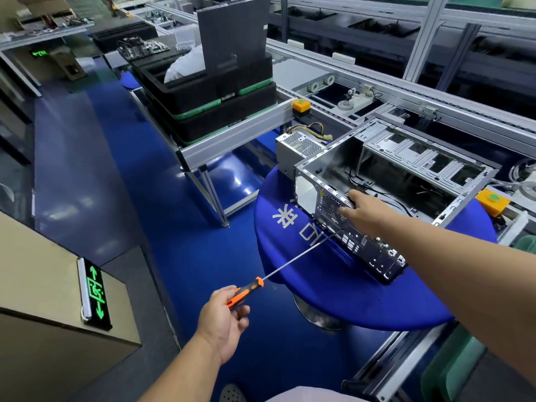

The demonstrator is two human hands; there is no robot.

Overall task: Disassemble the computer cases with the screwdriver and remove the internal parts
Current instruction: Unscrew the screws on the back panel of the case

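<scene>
While left hand [223, 320] grips screwdriver [293, 264], case [377, 184] lies open

Bright overhead light, floor [162, 181] glare, edges bowed.

Black trays [203, 94] with green edging are sitting stacked on an aluminium-framed bench [232, 132], a dark panel [232, 30] standing upright among them. A lit green exit sign [95, 294] is reflecting in the glossy blue floor [162, 216] beside a conveyor line [391, 82].
</scene>
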